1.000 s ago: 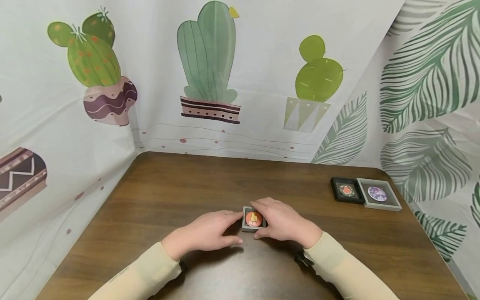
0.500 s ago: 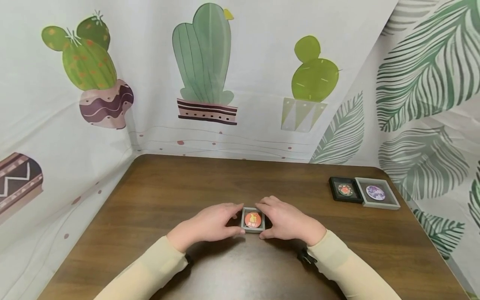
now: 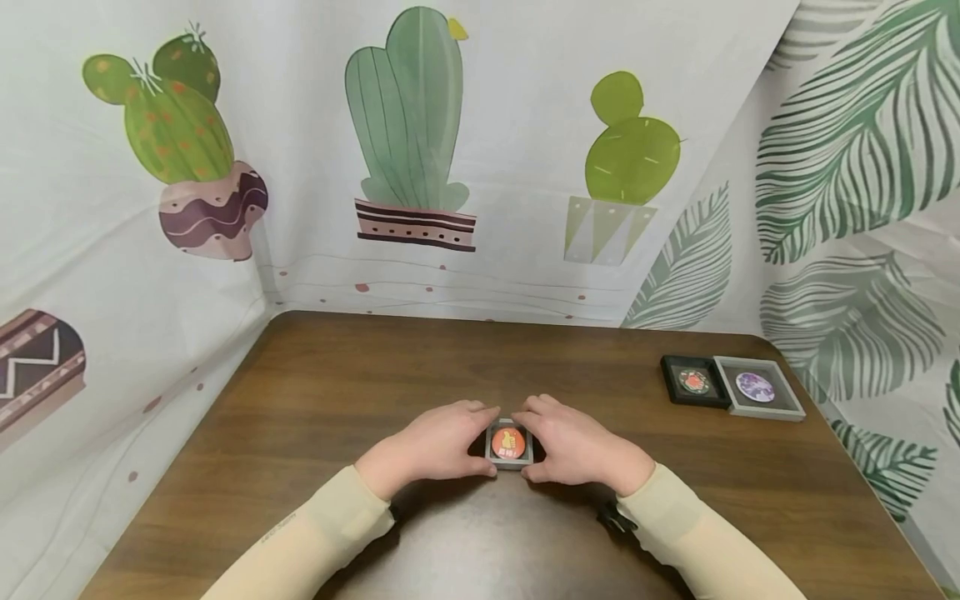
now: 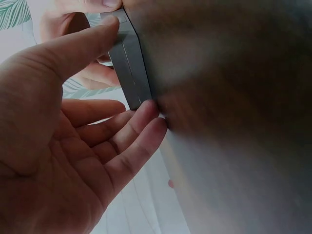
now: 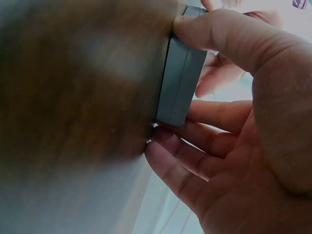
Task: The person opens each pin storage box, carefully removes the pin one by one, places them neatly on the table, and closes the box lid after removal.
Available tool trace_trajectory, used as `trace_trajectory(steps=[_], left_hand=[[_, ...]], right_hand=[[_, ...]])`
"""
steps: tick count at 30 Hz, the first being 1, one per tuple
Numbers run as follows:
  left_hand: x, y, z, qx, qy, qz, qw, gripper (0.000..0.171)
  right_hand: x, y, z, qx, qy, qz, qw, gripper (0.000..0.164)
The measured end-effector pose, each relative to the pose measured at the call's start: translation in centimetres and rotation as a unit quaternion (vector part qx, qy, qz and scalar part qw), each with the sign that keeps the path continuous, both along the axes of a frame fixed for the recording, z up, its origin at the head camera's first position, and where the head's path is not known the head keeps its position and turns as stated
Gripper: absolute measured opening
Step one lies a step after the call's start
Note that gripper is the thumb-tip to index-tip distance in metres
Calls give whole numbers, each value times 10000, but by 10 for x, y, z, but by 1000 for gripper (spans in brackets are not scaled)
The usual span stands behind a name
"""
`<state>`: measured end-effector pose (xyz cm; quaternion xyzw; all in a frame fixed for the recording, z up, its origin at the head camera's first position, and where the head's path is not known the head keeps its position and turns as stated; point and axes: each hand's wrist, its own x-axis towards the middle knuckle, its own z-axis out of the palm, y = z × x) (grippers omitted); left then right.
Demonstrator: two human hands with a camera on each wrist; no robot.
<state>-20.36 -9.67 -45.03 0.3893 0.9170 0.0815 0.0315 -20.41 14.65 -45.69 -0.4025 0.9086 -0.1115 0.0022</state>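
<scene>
A small square grey display frame lies on the table between my hands, with a round orange badge bearing a yellow thumbs-up inside it. My left hand grips its left side, thumb at the near corner and fingertips at the far one. From the right, my right hand holds it in the same way. In the left wrist view the thumb presses one end of the grey frame while fingers meet the other. The right wrist view shows the frame's side between thumb and fingers, its bottom edge close against the tabletop.
At the table's back right, a black frame with a red-patterned badge sits beside a larger grey frame with a purple badge. Wood-grain table surrounds my hands. A cloth printed with cacti and leaves hangs behind and at both sides.
My left hand has come in from the left, and its thumb has closed onto the frame's near corner. The right hand's fingers have drawn back off the badge to the frame's right side.
</scene>
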Motion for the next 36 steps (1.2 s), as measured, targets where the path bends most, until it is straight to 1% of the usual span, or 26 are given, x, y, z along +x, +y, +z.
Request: trace_trajectory(steps=[7, 15, 21, 25, 36], left_hand=[[0, 5, -3, -153, 386, -142, 9990, 75], [4, 9, -5, -311, 666, -71, 9973, 71], [8, 10, -4, -290, 746, 43, 9968, 63], [9, 12, -4, -283, 783, 101, 9965, 57], [11, 15, -4, -390, 997, 194, 9941, 56]], right_hand=[[0, 1, 0, 74, 244, -16, 9997, 69], [2, -1, 0, 78, 334, -10, 9994, 68], [2, -3, -2, 148, 397, -24, 9991, 67], [2, -4, -3, 155, 514, -10, 9986, 66], [3, -5, -4, 101, 827, 35, 9965, 63]])
